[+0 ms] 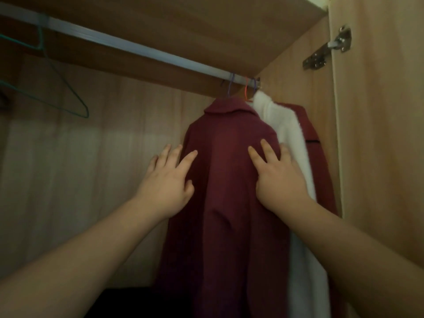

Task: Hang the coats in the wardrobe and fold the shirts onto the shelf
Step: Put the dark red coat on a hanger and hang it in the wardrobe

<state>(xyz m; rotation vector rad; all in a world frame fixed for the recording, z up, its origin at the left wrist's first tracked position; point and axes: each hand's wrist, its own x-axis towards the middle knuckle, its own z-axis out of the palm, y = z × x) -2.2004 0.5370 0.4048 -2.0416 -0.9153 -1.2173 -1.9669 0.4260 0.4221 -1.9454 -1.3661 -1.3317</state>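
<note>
Maroon coat (224,180) hanging from wardrobe rail (128,45); left hand (168,180) and right hand (277,177), each grip released, fingers apparently flat against it; white coat (289,134) just beside.

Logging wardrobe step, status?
Left hand, right hand open, flat on hung maroon coat. White fleece coat beside it. Nothing blocking.

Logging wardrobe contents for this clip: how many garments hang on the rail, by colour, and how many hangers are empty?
Maroon coats: 2, front maroon coat and rear maroon coat
White coat: 1
Empty teal hanger: 1
Total: 4
</note>
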